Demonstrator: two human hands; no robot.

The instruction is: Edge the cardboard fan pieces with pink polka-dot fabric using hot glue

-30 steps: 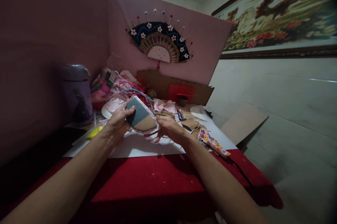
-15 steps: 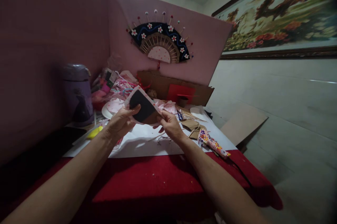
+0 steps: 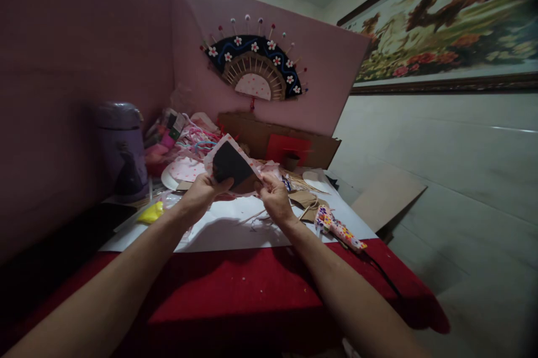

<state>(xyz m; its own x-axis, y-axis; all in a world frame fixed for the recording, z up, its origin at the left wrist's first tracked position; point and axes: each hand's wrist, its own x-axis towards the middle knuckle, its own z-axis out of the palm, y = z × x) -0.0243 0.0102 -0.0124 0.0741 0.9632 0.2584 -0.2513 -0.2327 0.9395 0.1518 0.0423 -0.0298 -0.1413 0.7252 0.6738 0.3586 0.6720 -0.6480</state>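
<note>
Between my hands is a half-round cardboard piece (image 3: pixel 233 163), tilted up over the table, its back dark grey and brown. Pink spotted fabric is folded round its edge. My left hand (image 3: pixel 207 189) grips its lower left side, thumb lying on the dark face. On the right corner, my right hand (image 3: pixel 272 194) pinches the fabric edge between thumb and finger. Behind the piece lie scraps of spotted fabric and a spotted disc (image 3: pixel 184 167). A flower-patterned glue gun (image 3: pixel 338 228) with a black cord rests to the right of my right hand.
A white sheet (image 3: pixel 235 235) covers part of the red tablecloth (image 3: pixel 218 285). A purple flask (image 3: pixel 123 153) stands at left beside a yellow packet (image 3: pixel 150 212). Pipe cleaners and bags are heaped behind. A decorated fan (image 3: pixel 254 66) hangs on the pink board above a cardboard strip (image 3: pixel 323 148).
The cardboard piece has risen and turned, its back now in shadow. My right hand, fingers spread earlier under the piece, has closed into a pinch at its right corner.
</note>
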